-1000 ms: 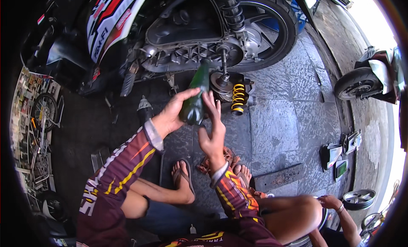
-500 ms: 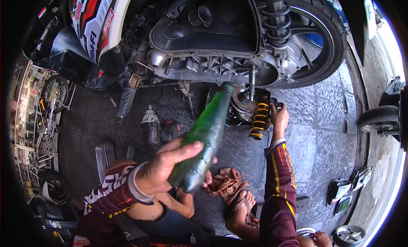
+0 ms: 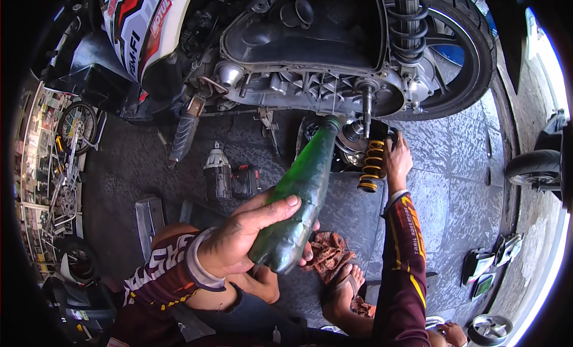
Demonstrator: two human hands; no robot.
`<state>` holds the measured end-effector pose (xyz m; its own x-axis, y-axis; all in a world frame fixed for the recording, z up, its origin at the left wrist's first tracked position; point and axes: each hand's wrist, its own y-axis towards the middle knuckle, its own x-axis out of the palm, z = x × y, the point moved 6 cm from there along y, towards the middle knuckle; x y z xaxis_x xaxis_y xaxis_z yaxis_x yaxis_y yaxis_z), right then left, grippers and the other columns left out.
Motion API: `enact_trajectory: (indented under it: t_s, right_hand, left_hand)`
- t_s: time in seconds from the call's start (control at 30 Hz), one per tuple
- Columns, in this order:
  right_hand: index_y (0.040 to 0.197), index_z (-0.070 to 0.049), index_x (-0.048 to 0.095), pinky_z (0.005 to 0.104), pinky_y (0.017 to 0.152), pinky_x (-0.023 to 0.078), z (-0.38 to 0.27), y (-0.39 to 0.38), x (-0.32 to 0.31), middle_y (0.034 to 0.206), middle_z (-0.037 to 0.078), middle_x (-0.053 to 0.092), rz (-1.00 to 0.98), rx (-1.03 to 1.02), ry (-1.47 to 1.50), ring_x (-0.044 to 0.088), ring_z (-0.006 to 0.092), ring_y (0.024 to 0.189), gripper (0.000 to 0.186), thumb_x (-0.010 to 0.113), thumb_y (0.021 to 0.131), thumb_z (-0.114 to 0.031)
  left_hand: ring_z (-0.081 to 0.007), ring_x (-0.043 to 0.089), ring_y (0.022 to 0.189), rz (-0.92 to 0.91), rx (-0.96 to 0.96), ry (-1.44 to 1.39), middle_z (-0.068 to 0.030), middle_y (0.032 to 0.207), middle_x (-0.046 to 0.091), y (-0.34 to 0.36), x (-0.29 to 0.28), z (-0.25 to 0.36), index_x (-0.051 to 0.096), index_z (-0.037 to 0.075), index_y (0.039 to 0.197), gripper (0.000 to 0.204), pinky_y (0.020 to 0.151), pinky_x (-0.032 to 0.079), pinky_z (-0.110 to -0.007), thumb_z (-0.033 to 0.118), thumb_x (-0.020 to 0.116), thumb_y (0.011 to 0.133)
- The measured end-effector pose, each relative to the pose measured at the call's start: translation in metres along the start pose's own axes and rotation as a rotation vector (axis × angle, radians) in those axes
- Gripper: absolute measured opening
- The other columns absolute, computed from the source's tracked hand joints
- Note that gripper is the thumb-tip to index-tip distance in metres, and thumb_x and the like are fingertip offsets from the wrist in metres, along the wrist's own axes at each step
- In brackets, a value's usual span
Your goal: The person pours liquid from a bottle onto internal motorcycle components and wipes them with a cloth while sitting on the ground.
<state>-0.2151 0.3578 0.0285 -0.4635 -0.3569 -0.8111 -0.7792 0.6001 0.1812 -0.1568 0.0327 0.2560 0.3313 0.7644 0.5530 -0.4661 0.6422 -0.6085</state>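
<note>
While the left hand [image 3: 248,233] wrapped firmly round the green bottle [image 3: 305,183], its neck faced the open engine case [image 3: 334,45].
Shaft [image 3: 366,102] bare; disc parts [image 3: 351,145] lay unfitted. Right hand [image 3: 399,163] curled beside the yellow spring [image 3: 372,166], hold unclear.

Your left hand [image 3: 239,233] is wrapped around a green bottle [image 3: 301,186], tilted with its neck toward the open case [image 3: 286,102]. Your right hand [image 3: 399,162] is at the yellow spring [image 3: 373,160]. A power tool [image 3: 219,175] lies left of the bottle; a rag [image 3: 328,251] lies by your right foot [image 3: 341,294].
</note>
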Motion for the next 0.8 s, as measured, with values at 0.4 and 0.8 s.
enact_trajectory:
  t_s: [0.4, 0.8]
  right_hand:
    - [0.108, -0.007, 0.046, 0.0159, 0.038, 0.031, -0.133, -0.155, -0.106, 0.073, 0.005, 0.059, 0.618, 0.116, 1.298, 0.052, 0.0083, 0.049, 0.018, 0.051, 0.1, -0.022]
    - [0.093, 0.001, 0.061, 0.0291, 0.058, 0.045, -0.213, -0.075, -0.032, 0.074, 0.011, 0.065, 0.374, -0.034, 0.89, 0.057, 0.0133, 0.062, 0.011, 0.053, 0.092, -0.005]
  left_hand:
    - [-0.027, 0.068, 0.069, 0.026, 0.116, 0.283, -0.0192, 0.096, 0.064, -0.008, -0.042, 0.042, 0.052, -0.006, 0.115, 0.038, 0.06, 0.059, -0.038, 0.028, 0.053, 0.098]
    - [-0.0263, 0.068, 0.068, -0.067, 0.12, 0.286, -0.0186, 0.095, 0.065, -0.01, -0.041, 0.05, 0.054, -0.005, 0.115, 0.039, 0.058, 0.058, -0.037, 0.03, 0.054, 0.098]
